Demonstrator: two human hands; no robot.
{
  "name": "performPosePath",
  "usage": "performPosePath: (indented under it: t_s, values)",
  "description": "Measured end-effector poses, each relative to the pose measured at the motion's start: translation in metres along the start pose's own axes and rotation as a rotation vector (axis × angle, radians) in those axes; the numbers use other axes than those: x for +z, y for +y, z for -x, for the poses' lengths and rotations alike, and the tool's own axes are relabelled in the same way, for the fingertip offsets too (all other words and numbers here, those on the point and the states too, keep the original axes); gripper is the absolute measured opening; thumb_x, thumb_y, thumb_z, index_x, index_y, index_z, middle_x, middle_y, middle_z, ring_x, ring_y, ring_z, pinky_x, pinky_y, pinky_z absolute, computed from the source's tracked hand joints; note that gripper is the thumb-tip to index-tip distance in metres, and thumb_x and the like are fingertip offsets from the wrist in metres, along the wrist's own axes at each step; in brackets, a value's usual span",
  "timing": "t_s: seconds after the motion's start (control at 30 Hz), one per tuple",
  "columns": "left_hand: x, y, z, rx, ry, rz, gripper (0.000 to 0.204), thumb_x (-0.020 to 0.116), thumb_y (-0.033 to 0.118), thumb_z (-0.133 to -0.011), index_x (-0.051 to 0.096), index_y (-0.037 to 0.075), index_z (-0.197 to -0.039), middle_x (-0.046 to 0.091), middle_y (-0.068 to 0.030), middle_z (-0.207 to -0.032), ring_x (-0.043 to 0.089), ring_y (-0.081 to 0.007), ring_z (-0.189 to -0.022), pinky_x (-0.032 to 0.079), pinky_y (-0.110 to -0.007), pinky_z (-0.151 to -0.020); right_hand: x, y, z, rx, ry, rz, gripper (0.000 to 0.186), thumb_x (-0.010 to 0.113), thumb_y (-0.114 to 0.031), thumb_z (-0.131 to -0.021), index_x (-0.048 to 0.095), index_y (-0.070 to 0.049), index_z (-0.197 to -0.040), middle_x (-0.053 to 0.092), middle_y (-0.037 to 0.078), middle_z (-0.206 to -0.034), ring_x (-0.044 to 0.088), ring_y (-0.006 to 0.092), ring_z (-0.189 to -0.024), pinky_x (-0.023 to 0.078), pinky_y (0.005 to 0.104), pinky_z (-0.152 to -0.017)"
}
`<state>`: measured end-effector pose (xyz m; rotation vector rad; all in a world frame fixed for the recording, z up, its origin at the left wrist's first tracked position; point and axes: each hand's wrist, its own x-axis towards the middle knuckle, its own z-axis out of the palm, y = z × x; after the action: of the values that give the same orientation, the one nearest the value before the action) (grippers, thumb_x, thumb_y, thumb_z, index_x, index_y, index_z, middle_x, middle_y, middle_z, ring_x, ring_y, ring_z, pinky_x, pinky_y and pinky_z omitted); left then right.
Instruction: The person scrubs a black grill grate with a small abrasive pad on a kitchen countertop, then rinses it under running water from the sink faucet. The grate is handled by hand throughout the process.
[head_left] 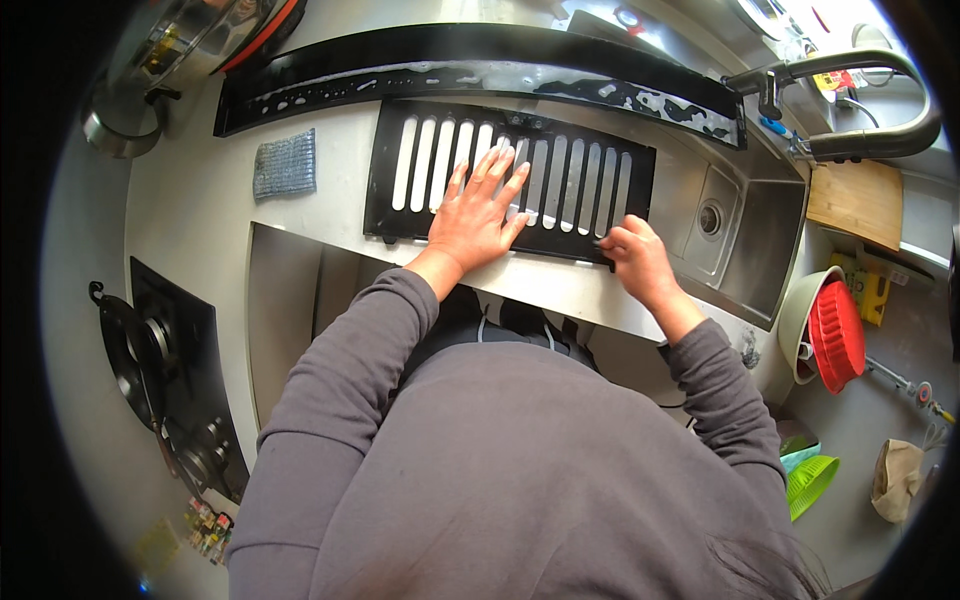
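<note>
A black slotted grille panel (383, 180) lies flat on the metal counter, partly over the sink's left side. My left hand (477, 222) rests on its middle with fingers spread, pressing on the slats. At the panel's near right corner my right hand (640, 260) is closed, fingertips against the edge; a small dark bit shows at them, too hidden to name. Behind the panel stretches a long black trough-like piece (480, 45), streaked with white suds. A grey-blue scrubbing cloth (285, 165) lies to the left of the panel.
The steel sink (775, 240) with its drain is at right, under a dark curved faucet (925, 110). A wooden board (855, 205) and a red fluted basin (838, 335) stand beyond it. At left are a kettle (118, 130) and a black wok (125, 350) on the stove.
</note>
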<state>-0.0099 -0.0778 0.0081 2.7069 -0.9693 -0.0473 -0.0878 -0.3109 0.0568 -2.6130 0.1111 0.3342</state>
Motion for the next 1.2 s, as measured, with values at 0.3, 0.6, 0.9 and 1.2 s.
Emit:
performPosePath:
  t_s: [0.3, 0.6, 0.9, 1.2]
  values:
    - [-0.001, -0.002, -0.001, 0.02, -0.002, 0.028, 0.065, 0.053, 0.045, -0.092, 0.034, 0.019, -0.149, 0.028, -0.0082, -0.155, 0.021, -0.023, -0.146, 0.017, -0.048, -0.117, 0.025, -0.003, 0.002, 0.023, 0.138, -0.105, 0.01, 0.07, 0.001, -0.073, 0.061, -0.002, -0.077, 0.055, 0.012, -0.08, 0.06, 0.0329, -0.082, 0.05, 0.0419, -0.07]
    - [0.002, -0.003, -0.003, -0.029, 0.027, -0.007, 0.065, 0.051, 0.048, -0.092, 0.038, 0.016, -0.147, 0.03, -0.0083, -0.153, 0.02, -0.0225, -0.146, 0.014, -0.048, -0.117, 0.036, -0.01, -0.021, 0.058, 0.345, -0.255, 0.012, 0.073, -0.003, -0.073, 0.063, 0.001, -0.078, 0.06, 0.012, -0.071, 0.06, 0.0247, -0.063, 0.048, 0.0342, -0.06]
    - [0.004, -0.003, -0.003, -0.038, 0.025, -0.007, 0.068, 0.052, 0.046, -0.092, 0.033, 0.015, -0.149, 0.027, -0.0114, -0.155, 0.018, -0.0244, -0.147, 0.014, -0.048, -0.117, 0.035, -0.005, -0.035, 0.117, 0.329, -0.306, 0.009, 0.07, -0.004, -0.074, 0.065, 0.0, -0.08, 0.065, 0.015, -0.075, 0.064, 0.0278, -0.07, 0.051, 0.0353, -0.067]
    - [0.007, -0.004, -0.004, -0.062, 0.001, 0.006, 0.069, 0.049, 0.049, -0.093, 0.031, 0.016, -0.15, 0.022, -0.01, -0.157, 0.015, -0.0234, -0.147, 0.01, -0.048, -0.118, -0.026, 0.058, 0.005, -0.029, 0.189, -0.155, 0.016, 0.07, 0.002, -0.076, 0.069, -0.003, -0.091, 0.065, 0.007, -0.084, 0.062, 0.0199, -0.081, 0.049, 0.0299, -0.073]
